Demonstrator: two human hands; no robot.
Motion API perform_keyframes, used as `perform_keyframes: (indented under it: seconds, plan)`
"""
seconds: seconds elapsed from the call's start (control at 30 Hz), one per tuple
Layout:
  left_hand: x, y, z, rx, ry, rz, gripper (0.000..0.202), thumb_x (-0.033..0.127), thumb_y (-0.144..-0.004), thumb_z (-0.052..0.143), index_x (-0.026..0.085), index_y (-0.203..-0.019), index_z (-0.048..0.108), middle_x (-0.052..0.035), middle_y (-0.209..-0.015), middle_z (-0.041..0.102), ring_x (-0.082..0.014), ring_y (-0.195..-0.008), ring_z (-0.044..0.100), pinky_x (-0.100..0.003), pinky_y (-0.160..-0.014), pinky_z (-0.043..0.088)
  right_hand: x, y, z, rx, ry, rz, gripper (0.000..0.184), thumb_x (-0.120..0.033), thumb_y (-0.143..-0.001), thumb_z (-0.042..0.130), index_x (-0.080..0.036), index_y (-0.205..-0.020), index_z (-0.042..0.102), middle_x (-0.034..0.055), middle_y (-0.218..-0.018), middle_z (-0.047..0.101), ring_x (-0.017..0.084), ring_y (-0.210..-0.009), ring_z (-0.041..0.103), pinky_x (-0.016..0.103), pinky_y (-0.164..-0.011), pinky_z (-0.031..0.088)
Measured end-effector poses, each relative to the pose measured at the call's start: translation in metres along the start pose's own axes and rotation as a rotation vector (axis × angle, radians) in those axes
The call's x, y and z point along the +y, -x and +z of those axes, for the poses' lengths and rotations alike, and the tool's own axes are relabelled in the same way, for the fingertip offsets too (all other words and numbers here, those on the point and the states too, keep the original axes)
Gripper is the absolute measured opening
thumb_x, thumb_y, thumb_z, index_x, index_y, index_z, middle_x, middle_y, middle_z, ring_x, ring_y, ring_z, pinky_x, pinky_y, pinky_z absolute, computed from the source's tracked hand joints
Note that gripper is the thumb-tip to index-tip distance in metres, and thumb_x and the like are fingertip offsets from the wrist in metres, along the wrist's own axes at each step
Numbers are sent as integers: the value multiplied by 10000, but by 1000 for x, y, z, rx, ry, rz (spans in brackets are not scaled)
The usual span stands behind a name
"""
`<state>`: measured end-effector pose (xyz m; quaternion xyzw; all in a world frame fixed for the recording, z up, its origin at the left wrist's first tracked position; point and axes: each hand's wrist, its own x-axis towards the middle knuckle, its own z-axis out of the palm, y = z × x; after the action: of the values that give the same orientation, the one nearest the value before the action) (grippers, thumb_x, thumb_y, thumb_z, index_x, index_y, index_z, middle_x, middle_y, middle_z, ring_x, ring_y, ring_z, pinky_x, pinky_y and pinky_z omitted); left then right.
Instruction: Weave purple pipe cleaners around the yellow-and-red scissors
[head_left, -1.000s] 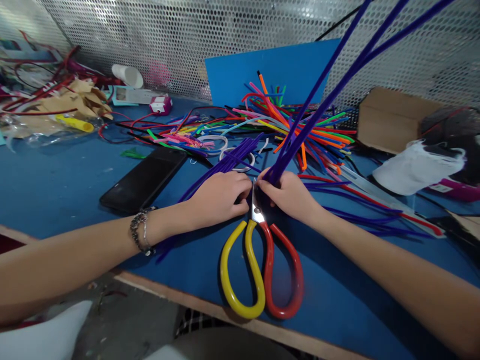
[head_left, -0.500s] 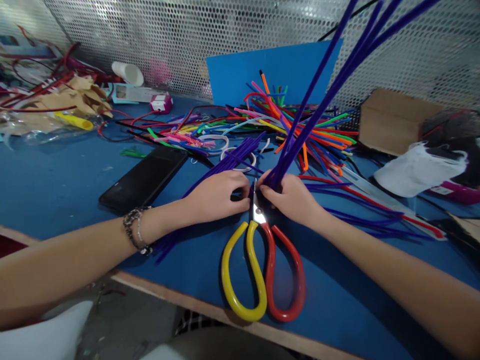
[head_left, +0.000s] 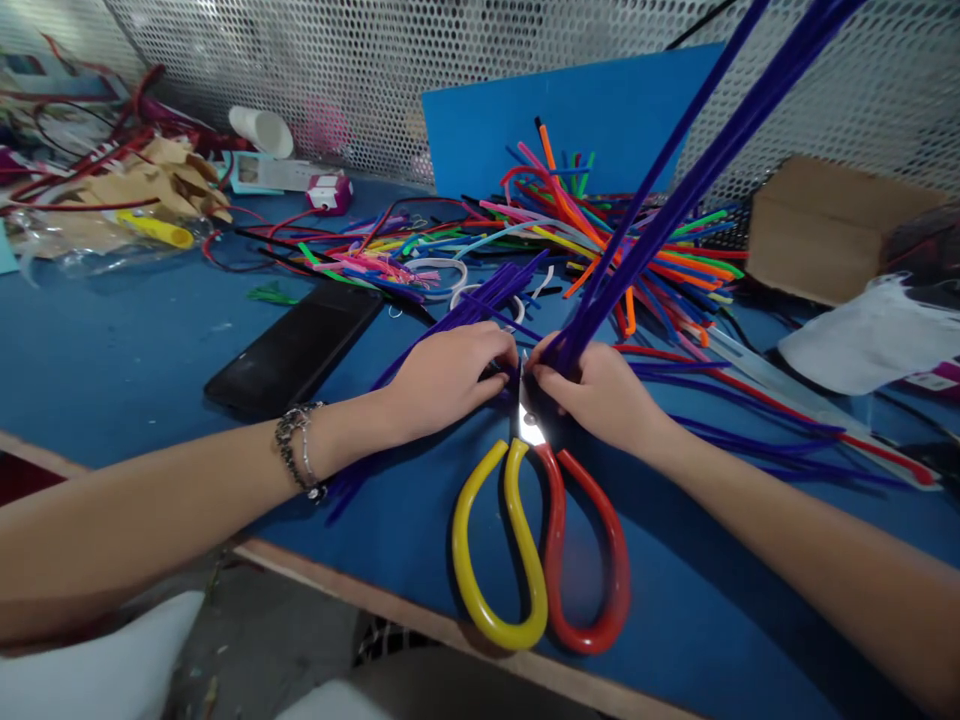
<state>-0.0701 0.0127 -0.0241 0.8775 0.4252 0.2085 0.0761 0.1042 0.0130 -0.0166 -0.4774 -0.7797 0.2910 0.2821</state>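
Note:
Purple pipe cleaners [head_left: 660, 210] rise in a bunch from my right hand [head_left: 600, 395], whose thumb and fingers are closed around their lower ends. My left hand [head_left: 450, 380] lies just left of the scissor tips, its thumb and fingers drawn together; what they pinch is hidden. Between the hands lie scissors [head_left: 530, 420] with one yellow and one red handle, blades together and pointing away from me. A second bundle of purple pipe cleaners [head_left: 487, 300] rests on the table behind and under my left hand and wrist.
A black phone [head_left: 296, 345] lies to the left of the loose bundle. Many-coloured pipe cleaners [head_left: 592, 240] are heaped at the back before a blue board [head_left: 555, 120]. More purple stems [head_left: 750, 430], a white mask [head_left: 870, 335] and a cardboard piece [head_left: 832, 230] are at right.
The whole scene has shifted slightly right in view. My left fingertips have closed together near the scissor blades. The purple bunch in my right hand leans further right.

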Motion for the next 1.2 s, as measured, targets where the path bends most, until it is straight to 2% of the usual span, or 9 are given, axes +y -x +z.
perform_keyframes:
  seconds: [0.13, 0.2, 0.37, 0.53, 0.67, 0.73, 0.83, 0.97, 1.2]
  plan:
    - [-2, 6, -13, 47, -84, 257, 104, 194, -837, 535, 184, -913, 605, -22, -932, 616, -157, -839, 582, -231, -672, 402, 1, 0, 0, -13, -15, 3, 101, -151, -727, 456, -182, -728, 553, -28, -568, 529, 134, -568, 528, 262, -585, 400]
    - [-3, 8, -18, 68, -147, 333, 103, 226, -849, 533, 186, -898, 616, -17, -910, 629, -156, -831, 583, -244, -683, 382, 2, 0, -1, -17, -24, 9, 104, -155, -730, 454, -183, -730, 554, -27, -572, 532, 132, -560, 523, 260, -576, 397]
    - [-5, 10, -16, -43, -250, 453, 104, 210, -862, 525, 200, -914, 614, 27, -849, 655, -130, -778, 583, -272, -723, 337, 1, -1, -1, -14, -19, 16, 92, -144, -727, 460, -180, -723, 545, -30, -572, 535, 123, -539, 511, 257, -570, 398]
    - [-4, 10, -13, -61, -305, 463, 197, 187, -885, 466, 192, -766, 623, 33, -768, 648, -124, -724, 573, -290, -745, 334, 2, -1, -1, -11, -14, 14, 91, -138, -727, 465, -181, -724, 545, -42, -560, 513, 113, -519, 496, 257, -578, 403]
    - [-2, 12, -21, -90, -301, 512, 147, 210, -853, 524, 192, -774, 647, -5, -846, 644, -155, -790, 579, -290, -737, 386, 3, 0, -1, -11, -16, 9, 93, -138, -725, 466, -182, -731, 547, -44, -562, 512, 107, -502, 481, 255, -568, 400]
    - [-2, 14, -24, -92, -297, 504, 98, 232, -818, 577, 194, -829, 666, -53, -1044, 620, -198, -960, 561, -299, -803, 412, 4, 0, -1, -16, -24, 9, 99, -139, -725, 462, -184, -738, 549, -48, -550, 501, 107, -495, 477, 253, -560, 397]
    - [-1, 18, -26, -137, -277, 485, 199, 235, -826, 553, 158, -984, 647, -104, -1254, 524, -225, -1151, 479, -314, -942, 391, 5, -1, -1, -19, -27, 2, 96, -156, -730, 460, -186, -744, 550, -53, -536, 484, 104, -481, 470, 249, -543, 391]
    - [5, 24, -21, -205, -305, 508, 304, 193, -878, 427, 38, -1088, 583, -153, -1164, 587, -232, -1202, 449, -315, -1028, 328, 4, -1, -1, -19, -17, 4, 80, -184, -737, 466, -187, -744, 545, -53, -527, 473, 101, -465, 464, 241, -515, 379]
    - [13, 32, -24, -277, -249, 396, 363, 240, -882, 452, 38, -1179, 505, -163, -1225, 543, -232, -1186, 468, -312, -1003, 353, 5, 0, -1, -40, -36, 17, 90, -208, -752, 453, -191, -741, 541, -36, -550, 531, 111, -489, 496, 245, -521, 383]
